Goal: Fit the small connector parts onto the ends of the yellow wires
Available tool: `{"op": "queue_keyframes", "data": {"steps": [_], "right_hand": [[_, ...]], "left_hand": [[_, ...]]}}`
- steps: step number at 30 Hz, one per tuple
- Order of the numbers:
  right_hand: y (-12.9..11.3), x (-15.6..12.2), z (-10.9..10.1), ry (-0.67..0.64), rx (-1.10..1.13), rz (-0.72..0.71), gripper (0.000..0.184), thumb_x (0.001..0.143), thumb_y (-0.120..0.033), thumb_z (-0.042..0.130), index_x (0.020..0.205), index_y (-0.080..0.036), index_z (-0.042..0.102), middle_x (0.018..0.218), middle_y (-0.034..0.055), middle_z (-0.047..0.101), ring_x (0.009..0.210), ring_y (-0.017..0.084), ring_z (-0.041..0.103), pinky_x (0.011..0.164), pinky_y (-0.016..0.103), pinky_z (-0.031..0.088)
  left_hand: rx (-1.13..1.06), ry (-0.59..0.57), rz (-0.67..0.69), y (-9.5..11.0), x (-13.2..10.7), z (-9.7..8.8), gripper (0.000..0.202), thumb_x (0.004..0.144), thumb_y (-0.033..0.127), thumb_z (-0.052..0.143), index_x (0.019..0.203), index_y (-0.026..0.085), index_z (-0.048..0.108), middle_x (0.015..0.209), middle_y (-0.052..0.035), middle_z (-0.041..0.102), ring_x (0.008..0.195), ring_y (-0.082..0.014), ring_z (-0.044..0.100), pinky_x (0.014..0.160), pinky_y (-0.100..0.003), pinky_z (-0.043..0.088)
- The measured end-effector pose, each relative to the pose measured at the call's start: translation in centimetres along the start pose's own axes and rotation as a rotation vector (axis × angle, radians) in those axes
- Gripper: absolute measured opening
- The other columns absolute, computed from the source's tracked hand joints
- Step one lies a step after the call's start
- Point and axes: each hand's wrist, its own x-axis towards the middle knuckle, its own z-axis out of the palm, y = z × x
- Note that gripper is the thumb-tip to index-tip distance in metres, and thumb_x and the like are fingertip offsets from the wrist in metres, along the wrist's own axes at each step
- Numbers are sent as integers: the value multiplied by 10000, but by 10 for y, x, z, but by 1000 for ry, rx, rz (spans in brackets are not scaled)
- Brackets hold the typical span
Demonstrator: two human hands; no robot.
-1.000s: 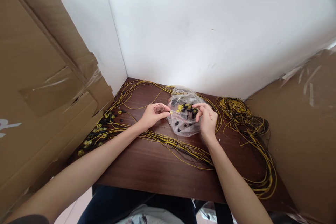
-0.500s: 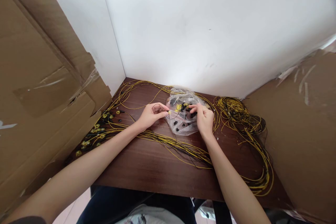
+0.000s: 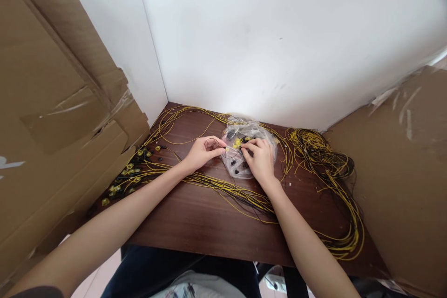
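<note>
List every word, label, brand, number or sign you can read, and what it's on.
No text is legible.
Left cardboard: part of a white printed mark, cut off by the frame edge; unreadable.
Shirt: a small dark print, too blurred to read.
Plastic bag and wires: no lettering visible.

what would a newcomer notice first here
Probably the left hand, with a small yellow piece at its fingertips, beside the right hand over the clear plastic bag. Next might be the tangle of yellow and black wires at the right of the brown table.
</note>
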Motion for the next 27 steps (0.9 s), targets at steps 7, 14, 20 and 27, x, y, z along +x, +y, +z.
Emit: {"op": "queue_keyframes", "data": {"steps": [7, 14, 20, 27], "right_hand": [[1, 0, 2, -43, 48, 66, 121, 818, -262, 559, 823, -222, 672, 867, 45, 636, 899, 231, 506, 783, 378, 346], [-4, 2, -5, 53, 198, 68, 93, 803, -232, 558, 769, -198, 638, 816, 35, 656, 837, 202, 549, 785, 348, 397], [-22, -3, -17, 78, 497, 65, 114, 826, -267, 547, 845, -207, 642, 793, 14, 668, 691, 148, 592, 685, 290, 467], [-36, -8, -15, -17, 559, -50, 118, 834, -221, 540, 845, -191, 653, 814, 29, 676, 687, 145, 606, 682, 278, 482]], "left_hand": [[43, -45, 40, 1, -1, 0, 294, 644, 303, 734, 862, 116, 674, 762, -47, 651, 655, -116, 536, 637, -251, 426], [82, -70, 46, 3, -2, 1, 254, 683, 302, 703, 857, 117, 700, 633, -8, 590, 587, -102, 484, 563, -227, 370], [74, -49, 41, 1, -2, 0, 251, 693, 291, 701, 864, 109, 698, 723, -44, 661, 645, -120, 544, 617, -237, 412], [60, -55, 45, -4, -2, 0, 276, 690, 305, 710, 869, 97, 686, 779, -71, 685, 696, -144, 585, 664, -262, 449]]}}
